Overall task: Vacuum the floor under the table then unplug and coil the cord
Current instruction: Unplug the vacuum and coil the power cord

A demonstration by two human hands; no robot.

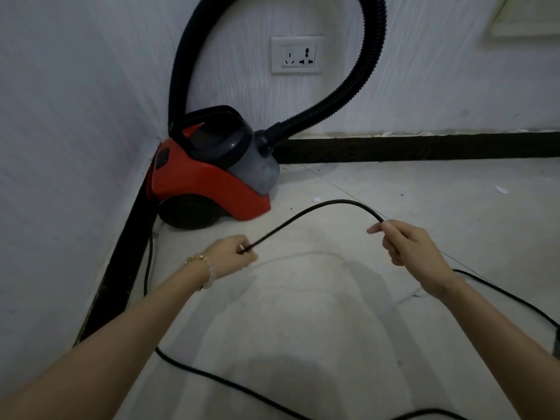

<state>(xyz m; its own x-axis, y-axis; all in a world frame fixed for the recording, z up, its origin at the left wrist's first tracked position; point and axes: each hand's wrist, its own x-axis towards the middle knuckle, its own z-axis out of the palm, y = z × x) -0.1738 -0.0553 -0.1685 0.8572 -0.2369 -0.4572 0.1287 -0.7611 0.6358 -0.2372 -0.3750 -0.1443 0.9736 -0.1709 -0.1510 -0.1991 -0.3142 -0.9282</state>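
The cord arches in the air between the two hands, its held span running left to right and bowing up toward the far wall. From the left hand it drops out of sight; slack lies along the left skirting and crosses the near floor in a long curve, with another run trailing off behind the right wrist to the right edge. The left hand is closed in a fist around the cord, fingers pressed together. The right hand pinches the other end of the span between thumb and fingertips, the rest of the fingers curled.

The socket on the far wall shows no plug, so unplugging looks done and coiling is under way. The next loop turns on this: the free slack lies to the right and near side, past the right hand, so that hand is better placed to draw more in and carry it across to the left fist.

The vacuum sits in the far left corner, hose looping overhead.
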